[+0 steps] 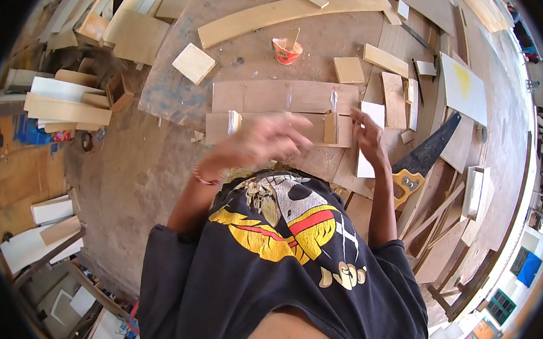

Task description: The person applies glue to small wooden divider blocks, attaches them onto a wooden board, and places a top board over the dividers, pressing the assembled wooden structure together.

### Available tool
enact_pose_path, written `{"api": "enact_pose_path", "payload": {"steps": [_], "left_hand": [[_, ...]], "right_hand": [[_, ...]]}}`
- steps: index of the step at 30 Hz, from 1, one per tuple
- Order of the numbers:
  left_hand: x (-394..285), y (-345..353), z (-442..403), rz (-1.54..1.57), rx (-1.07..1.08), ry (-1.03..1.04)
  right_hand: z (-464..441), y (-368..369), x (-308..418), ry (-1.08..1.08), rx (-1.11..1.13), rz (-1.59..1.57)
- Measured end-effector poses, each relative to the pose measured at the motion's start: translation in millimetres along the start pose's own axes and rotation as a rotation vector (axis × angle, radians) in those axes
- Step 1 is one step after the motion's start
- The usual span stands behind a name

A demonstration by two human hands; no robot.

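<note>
My left hand (272, 136), smeared by motion, is over the nearer of two long plywood strips, its fingers stretched to the right and apart. Nothing shows in it. At the strips' right end, my right hand (369, 133) has its fingers bent but apart, with no held thing visible. The farther plywood strip (257, 94) lies along the nearer strip (217, 128). White smears, which look like glue, mark the strips. A small wooden block (331, 128) stands on the nearer strip by my right hand. Another small block (234, 122) with a white face is partly behind my left hand.
An orange-and-white cup (287, 50) with a stick in it stands beyond the strips. A curved board (285, 18) lies farther back. A handsaw (422, 156) with a yellow handle rests at right among wood offcuts. Square pieces (194, 63) and a white panel (367, 162) lie nearby.
</note>
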State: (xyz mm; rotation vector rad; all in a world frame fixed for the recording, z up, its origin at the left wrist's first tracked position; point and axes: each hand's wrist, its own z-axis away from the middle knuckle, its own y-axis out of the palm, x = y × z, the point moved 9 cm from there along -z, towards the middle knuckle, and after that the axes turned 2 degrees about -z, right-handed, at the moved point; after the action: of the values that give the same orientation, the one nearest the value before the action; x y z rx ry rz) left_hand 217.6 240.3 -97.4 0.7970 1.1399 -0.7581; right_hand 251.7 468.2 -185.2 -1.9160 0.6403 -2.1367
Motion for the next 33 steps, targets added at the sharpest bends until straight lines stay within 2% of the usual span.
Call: {"api": "enact_pose_path", "payload": {"steps": [1, 3, 5, 7, 8, 12, 14, 15, 19, 23, 24, 26, 29, 31, 32, 33], "left_hand": [[-4.7, -29.6, 7.6, 0.078, -0.122, 0.002], [4.6, -107.9, 22.9, -0.174, -0.497, -0.030], [54.8, -189.5, 47.0, -0.439, -0.900, -0.136], [93.9, -229.7, 60.0, -0.615, -1.007, -0.369], [103.7, -234.5, 58.7, -0.615, -1.009, -0.370], [116.0, -242.6, 56.3, -0.610, -1.060, -0.379], [116.6, -238.7, 55.7, -0.637, -1.070, -0.377], [112.4, -235.8, 54.7, -0.647, -1.088, -0.360], [91.3, -219.5, 48.9, -0.762, -1.089, -0.328], [98.7, -225.7, 53.6, -0.715, -1.130, -0.345], [96.2, -227.1, 56.5, -0.668, -1.176, -0.263], [94.4, -232.4, 62.0, -0.618, -1.216, -0.180], [76.9, -227.5, 64.4, -0.636, -1.140, -0.272], [57.1, -221.7, 78.0, -0.537, -1.295, -0.041], [53.2, -217.8, 80.4, -0.537, -1.294, -0.042], [45.6, -212.8, 85.4, -0.445, -1.323, 0.066]], "right_hand": [[-8.2, -8.7, -3.5, 0.036, -0.079, 0.021], [-26.4, -11.3, -6.4, 0.004, -0.130, 0.109], [-42.5, -10.7, -8.8, -0.029, -0.177, 0.195], [-56.4, -8.1, -7.0, -0.051, -0.211, 0.387], [-58.7, -8.8, 3.3, 0.032, -0.217, 0.418], [-70.8, -9.3, 1.0, -0.022, -0.257, 0.529], [-74.4, -9.0, -5.7, 0.132, -0.209, 0.549], [-76.6, -7.7, -6.9, 0.132, -0.207, 0.549], [-81.5, -11.8, -15.1, 0.164, -0.271, 0.510], [-86.9, -16.3, -26.2, 0.208, -0.243, 0.463], [-83.9, -19.2, -34.1, 0.319, -0.240, 0.304], [-81.7, -20.1, -25.0, 0.286, -0.239, 0.283], [-80.3, -21.0, -17.5, 0.231, -0.245, 0.234], [-72.5, -26.8, -10.4, 0.291, -0.331, 0.039], [-75.6, -27.5, -16.1, 0.183, -0.368, -0.054], [-72.6, -28.2, -10.2, 0.184, -0.368, -0.053]]}}
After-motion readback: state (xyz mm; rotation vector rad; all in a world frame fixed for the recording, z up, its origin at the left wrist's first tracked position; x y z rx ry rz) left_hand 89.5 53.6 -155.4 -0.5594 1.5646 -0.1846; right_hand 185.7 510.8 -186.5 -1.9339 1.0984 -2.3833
